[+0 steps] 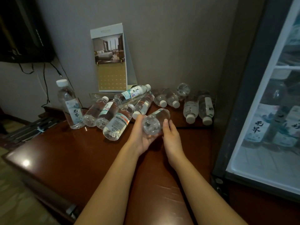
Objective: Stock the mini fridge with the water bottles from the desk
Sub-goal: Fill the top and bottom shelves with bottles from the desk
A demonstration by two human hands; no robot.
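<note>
A clear water bottle (154, 121) lies tilted between both hands above the brown desk (73, 151), its base toward me. My left hand (140, 135) cups it from below and left, while my right hand (170, 135) presses its right side. Several more bottles (118, 122) lie in a heap behind, near the wall. One bottle (69, 104) stands upright at the left. The mini fridge (267, 119) stands at the right with its glass door shut and bottles visible inside.
A desk calendar (112, 62) leans on the wall behind the heap. A dark TV (22, 33) with hanging cables is at upper left. The desk's near-left edge drops to the floor.
</note>
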